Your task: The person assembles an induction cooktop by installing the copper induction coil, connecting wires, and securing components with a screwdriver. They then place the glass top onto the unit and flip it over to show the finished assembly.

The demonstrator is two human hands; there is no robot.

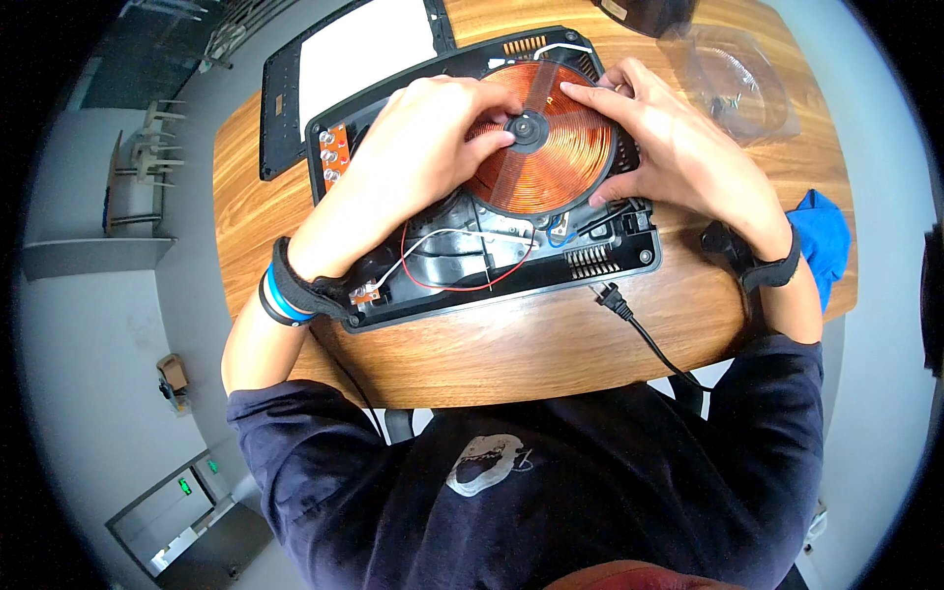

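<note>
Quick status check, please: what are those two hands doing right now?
Both hands on the copper coil: left hand at its black hub, right hand on its rim. Coil sits in the opened black cooker base. Nothing in the way.

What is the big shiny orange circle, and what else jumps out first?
The copper coil sits in the middle of an opened black cooker base on the wooden table. The left hand and right hand both rest on it, fingers near its black hub. A blue cloth lies at the table's right edge.
</note>
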